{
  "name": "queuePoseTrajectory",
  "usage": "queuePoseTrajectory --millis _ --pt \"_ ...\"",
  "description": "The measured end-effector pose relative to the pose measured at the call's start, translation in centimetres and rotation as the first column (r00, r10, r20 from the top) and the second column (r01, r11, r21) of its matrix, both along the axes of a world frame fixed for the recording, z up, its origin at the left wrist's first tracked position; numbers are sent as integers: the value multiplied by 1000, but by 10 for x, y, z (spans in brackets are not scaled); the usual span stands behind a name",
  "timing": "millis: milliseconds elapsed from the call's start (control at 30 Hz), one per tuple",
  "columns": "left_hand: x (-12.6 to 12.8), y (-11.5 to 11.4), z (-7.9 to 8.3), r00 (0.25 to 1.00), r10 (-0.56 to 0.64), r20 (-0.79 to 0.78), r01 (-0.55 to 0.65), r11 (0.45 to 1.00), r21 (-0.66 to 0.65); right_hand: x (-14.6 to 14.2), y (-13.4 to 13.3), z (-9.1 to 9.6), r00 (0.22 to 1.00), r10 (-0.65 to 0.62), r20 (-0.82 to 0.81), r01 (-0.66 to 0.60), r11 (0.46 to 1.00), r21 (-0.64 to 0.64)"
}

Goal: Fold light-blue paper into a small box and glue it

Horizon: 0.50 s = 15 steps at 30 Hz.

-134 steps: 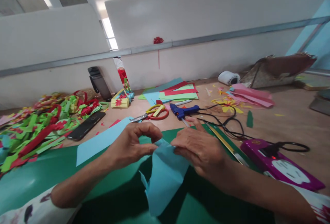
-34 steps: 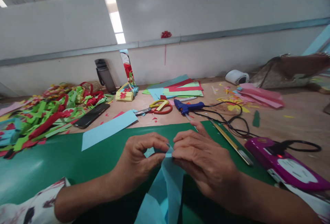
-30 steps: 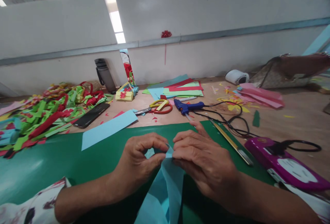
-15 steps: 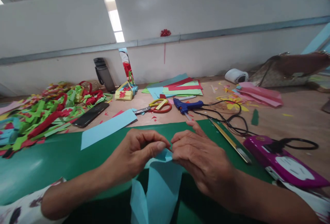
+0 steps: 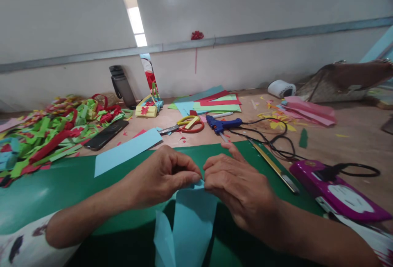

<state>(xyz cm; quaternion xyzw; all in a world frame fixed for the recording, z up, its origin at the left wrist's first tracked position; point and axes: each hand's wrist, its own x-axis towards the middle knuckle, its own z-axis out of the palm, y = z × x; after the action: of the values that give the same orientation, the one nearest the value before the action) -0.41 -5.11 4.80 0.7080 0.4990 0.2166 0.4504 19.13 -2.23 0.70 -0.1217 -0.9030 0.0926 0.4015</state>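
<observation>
Light blue folded paper [image 5: 195,222] stands over the green mat [image 5: 116,226] in front of me, its lower end running out of the picture. My left hand [image 5: 167,175] pinches the paper's top edge between thumb and fingers. Close beside it, my right hand [image 5: 236,185] is closed on the same edge, with one finger raised. The fingertips nearly meet, and what lies right between them is hidden. Beyond my left hand lies a flat light blue paper strip [image 5: 129,152], partly on the mat.
Scissors [image 5: 187,124] and a blue glue gun [image 5: 222,124] lie past my hands. A utility knife [image 5: 276,168] and purple power strip [image 5: 340,193] are at right. A phone [image 5: 107,135], green and red paper strips [image 5: 61,127] and a bottle [image 5: 123,87] stand or lie left.
My left hand has shifted slightly, its thumb now lower and closer over the paper's top edge. The right hand keeps its hold. The view has tilted a little.
</observation>
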Motion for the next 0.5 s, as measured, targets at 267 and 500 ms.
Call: queuePoseTrajectory --millis 267,500 --pt "7 -3 1 995 98 7 -98 995 -13 0 -5 2 996 -88 -8 87 996 -27" --pt "14 -8 0 992 101 69 -104 994 37 0 -3 0 989 -146 -8 142 972 -188"
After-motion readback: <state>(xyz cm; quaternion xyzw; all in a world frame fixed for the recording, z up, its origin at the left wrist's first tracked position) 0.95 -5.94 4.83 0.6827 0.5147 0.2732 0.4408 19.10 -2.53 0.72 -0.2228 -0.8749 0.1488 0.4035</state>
